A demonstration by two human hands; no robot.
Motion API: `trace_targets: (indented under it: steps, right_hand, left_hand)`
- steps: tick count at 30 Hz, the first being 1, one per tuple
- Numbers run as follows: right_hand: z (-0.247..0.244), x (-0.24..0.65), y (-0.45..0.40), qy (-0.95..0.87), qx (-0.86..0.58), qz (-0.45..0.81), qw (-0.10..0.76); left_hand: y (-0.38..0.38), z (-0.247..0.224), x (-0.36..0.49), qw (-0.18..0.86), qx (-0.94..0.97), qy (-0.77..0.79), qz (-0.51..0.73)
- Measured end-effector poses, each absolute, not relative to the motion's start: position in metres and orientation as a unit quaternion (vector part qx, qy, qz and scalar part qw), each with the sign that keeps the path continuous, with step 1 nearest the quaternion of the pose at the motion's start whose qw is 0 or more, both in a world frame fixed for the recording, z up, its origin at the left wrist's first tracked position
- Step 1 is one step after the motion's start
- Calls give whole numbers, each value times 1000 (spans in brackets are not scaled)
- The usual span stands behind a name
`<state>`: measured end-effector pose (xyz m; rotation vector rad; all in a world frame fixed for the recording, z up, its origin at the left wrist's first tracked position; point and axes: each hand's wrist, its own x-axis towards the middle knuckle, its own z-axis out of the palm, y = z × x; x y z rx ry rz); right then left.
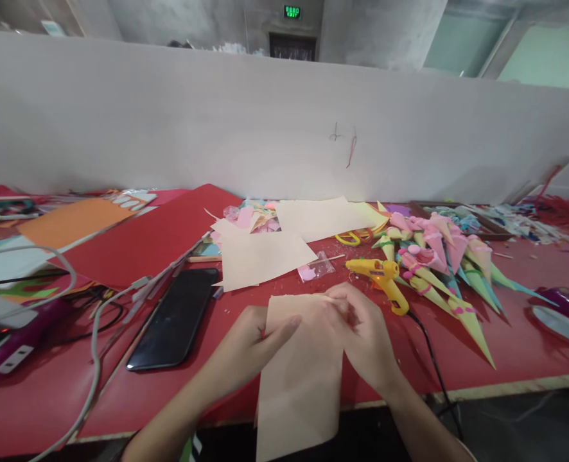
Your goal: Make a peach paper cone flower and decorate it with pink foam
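Note:
A cream sheet of paper (pixel 301 378) hangs over the table's front edge, held up between my two hands. My left hand (pixel 258 337) grips its left side, thumb lying on the face and the fingers hidden behind. At the top right corner, my right hand (pixel 359 327) pinches the paper between thumb and fingers. Just beyond my right hand lies a yellow glue gun (pixel 381 276), its nozzle pointing left. Farther back are two more cream sheets, a nearer one (pixel 265 256) and a farther one (pixel 316 218).
A black phone (pixel 175 321) lies left of my hands. Red card (pixel 159 237) and orange card (pixel 79 218) cover the back left. Several paper cones (pixel 433 250) with pink tops pile up at right. Cables (pixel 94 359) cross the left side; yellow-handled scissors (pixel 348 239) lie behind the glue gun.

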<state>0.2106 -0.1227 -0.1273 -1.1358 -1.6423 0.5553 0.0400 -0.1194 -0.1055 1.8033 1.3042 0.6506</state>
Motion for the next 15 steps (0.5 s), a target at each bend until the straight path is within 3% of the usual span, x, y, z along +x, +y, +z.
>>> trace_targets:
  steps: [8,15]
  right_hand:
    - [-126,209,-125,-643,-475,362,478]
    - [-129,210,-124,-626,-455,397,494]
  left_hand:
    - [-118,-108,40,418,716,507,238]
    - [-121,-110,43,455,684,508,259]
